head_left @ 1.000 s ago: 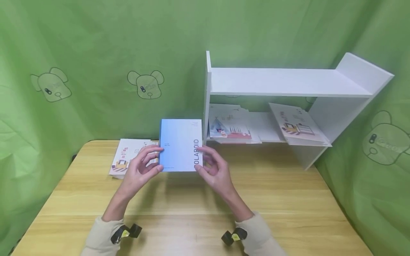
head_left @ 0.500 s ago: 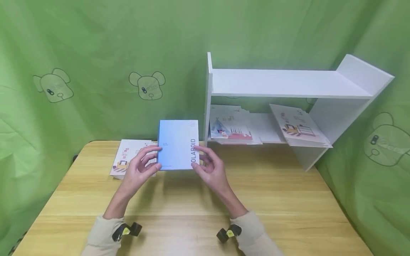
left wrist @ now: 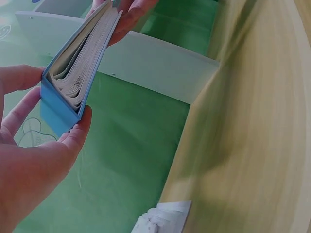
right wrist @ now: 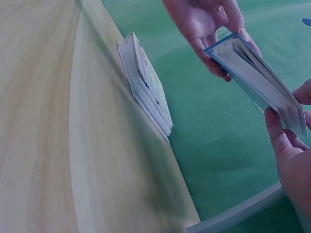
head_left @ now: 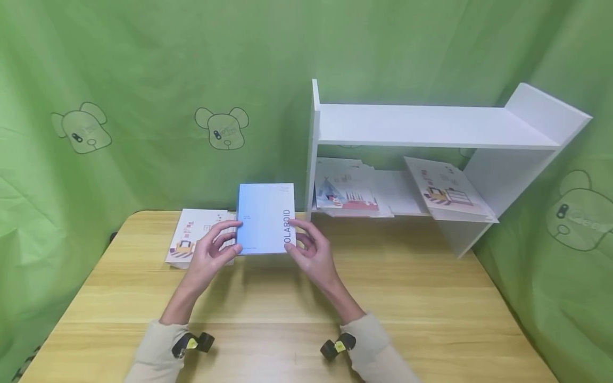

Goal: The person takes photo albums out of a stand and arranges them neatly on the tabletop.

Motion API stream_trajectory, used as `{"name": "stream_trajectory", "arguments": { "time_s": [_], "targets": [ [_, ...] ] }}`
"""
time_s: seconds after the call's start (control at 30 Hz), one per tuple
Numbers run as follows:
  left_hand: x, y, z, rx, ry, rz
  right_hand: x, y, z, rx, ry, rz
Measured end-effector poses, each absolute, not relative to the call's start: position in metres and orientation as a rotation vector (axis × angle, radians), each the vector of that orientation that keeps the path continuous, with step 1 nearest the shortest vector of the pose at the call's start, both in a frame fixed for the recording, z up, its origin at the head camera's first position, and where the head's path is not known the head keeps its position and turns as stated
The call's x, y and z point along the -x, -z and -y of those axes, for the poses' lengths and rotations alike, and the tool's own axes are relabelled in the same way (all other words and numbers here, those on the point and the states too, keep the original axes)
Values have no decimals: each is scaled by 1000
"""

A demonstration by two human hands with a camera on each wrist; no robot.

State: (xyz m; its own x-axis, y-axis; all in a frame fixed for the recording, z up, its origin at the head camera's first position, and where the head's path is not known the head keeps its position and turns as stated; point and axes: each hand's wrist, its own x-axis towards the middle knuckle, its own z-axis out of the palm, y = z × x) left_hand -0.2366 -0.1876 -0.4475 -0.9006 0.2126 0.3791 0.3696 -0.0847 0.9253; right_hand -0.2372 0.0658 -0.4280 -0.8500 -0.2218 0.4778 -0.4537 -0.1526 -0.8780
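Beige sleeves (head_left: 383, 351) are nearest on my head feed, each with a small black wrist camera (head_left: 206, 342). The left hand (head_left: 206, 260) pinches the spine edge of a blue-and-white book (head_left: 265, 218) between thumb and fingers; the right hand (head_left: 315, 260) pinches the opposite edge likewise, thumb at the lower end of the "OLAROID" lettering. I have the book held above the wooden table (head_left: 268, 303), in front of the white shelf (head_left: 416, 125) and to its left, cover facing me. My wrist feeds show its pages (left wrist: 82, 70) loosely bunched. Left of the white shelf, a stack of white books (head_left: 196, 231) lies on the wooden table, the top cover printed with a yellow vehicle. In the white shelf's lower level I see white booklets (head_left: 345, 186) at the left and a tilted booklet (head_left: 447, 189) toward the right, jutting past the front edge. Behind the white shelf hangs a green curtain (head_left: 163, 165) with animal-head outlines.
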Motion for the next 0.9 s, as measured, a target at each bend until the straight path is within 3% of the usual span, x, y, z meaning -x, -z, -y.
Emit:
{"name": "stream_trajectory", "arguments": {
  "time_s": [0.9],
  "targets": [
    [241,454,178,484,2175,2069,253,454,-60,-662,-2214,1917]
  ]
}}
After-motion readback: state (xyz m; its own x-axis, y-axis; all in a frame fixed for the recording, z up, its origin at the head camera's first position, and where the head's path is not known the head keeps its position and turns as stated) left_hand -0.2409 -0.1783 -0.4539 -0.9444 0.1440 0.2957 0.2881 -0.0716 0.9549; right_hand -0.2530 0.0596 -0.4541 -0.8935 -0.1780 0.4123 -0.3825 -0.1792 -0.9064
